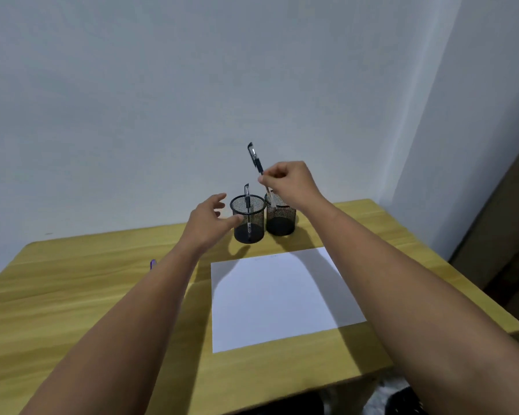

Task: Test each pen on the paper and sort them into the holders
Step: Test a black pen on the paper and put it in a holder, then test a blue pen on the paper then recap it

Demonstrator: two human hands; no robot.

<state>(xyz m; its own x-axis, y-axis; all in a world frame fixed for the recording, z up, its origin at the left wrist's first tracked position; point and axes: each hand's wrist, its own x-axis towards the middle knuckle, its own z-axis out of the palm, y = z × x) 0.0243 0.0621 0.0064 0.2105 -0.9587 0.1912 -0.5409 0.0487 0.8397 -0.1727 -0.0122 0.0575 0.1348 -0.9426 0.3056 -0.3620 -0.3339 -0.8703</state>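
Note:
Two black mesh holders stand side by side at the back of the wooden table (72,295). The left holder (248,220) has one black pen (247,202) standing in it. My left hand (207,223) is open, its thumb against that holder's left side. My right hand (291,182) pinches a capped black pen (256,160) and holds it tilted, cap up, with its lower end inside the mouth of the right holder (280,221). A white sheet of paper (279,298) lies in front of the holders with faint marks near its far edge.
The end of a purple pen (153,264) shows on the table beside my left forearm, the rest hidden. A pale wall rises behind the table. A dark brown panel (504,235) stands at the right. The table's near right edge drops to the floor.

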